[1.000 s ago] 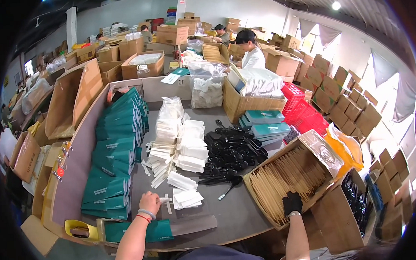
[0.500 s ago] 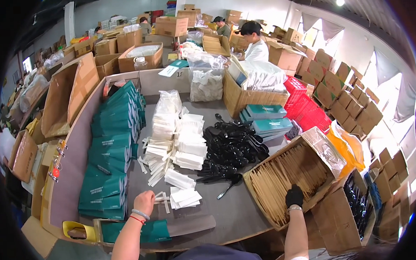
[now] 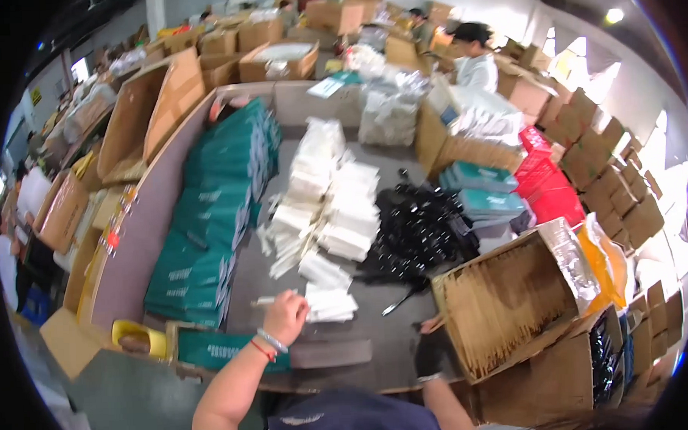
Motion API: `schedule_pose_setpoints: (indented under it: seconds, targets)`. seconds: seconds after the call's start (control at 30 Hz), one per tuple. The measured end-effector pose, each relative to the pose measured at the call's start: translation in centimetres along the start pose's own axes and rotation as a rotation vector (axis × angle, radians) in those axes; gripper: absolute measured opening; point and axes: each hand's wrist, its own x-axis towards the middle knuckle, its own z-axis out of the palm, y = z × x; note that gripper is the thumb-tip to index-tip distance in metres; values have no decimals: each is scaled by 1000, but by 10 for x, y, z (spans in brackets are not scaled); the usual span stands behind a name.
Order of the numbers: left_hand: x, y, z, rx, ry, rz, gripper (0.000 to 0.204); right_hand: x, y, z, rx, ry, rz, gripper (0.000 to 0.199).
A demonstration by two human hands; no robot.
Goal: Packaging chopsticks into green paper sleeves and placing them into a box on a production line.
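Note:
My bare left hand (image 3: 287,317) has its fingers curled together beside a small stack of white paper packets (image 3: 330,303). What it pinches, if anything, I cannot make out. A thin white strip (image 3: 265,301) lies just left of it. My right hand (image 3: 431,354), in a black glove with fingertips bare, is blurred at the left side of a cardboard box (image 3: 513,292). A thin tan strip (image 3: 434,322) shows at its fingertips. Similar tan strips (image 3: 481,354) stand in the box. Black plastic spoons (image 3: 416,227) lie heaped beyond, one nearer spoon (image 3: 402,300) apart.
Teal printed sleeves (image 3: 200,220) line the left wall. White packets (image 3: 332,193) are piled mid-table. Teal packs (image 3: 483,187), a carton of white packets (image 3: 462,139) and red crates (image 3: 543,178) stand at right. A slotted holder (image 3: 231,351) sits at the front edge. Co-workers are behind.
My right hand has left the inside of the box and moved left, with a tan strip at its fingertips. My left hand stays by the white packets. The whole view has shifted.

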Motion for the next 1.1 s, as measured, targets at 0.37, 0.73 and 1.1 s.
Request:
schedule_pose_setpoints:
  seconds: [0.37,0.73,1.1]
  targets:
    - [22,-1,23,270,-169,-56,34,66,-11,35,-386,-332,-292,25]
    - [19,-6,22,166,-104,3,30,84,-25,27,-649,-591,-184,25]
    - [35,3,20,-19,-157,-74,33,99,-22,31,-612,-532,-309,23]
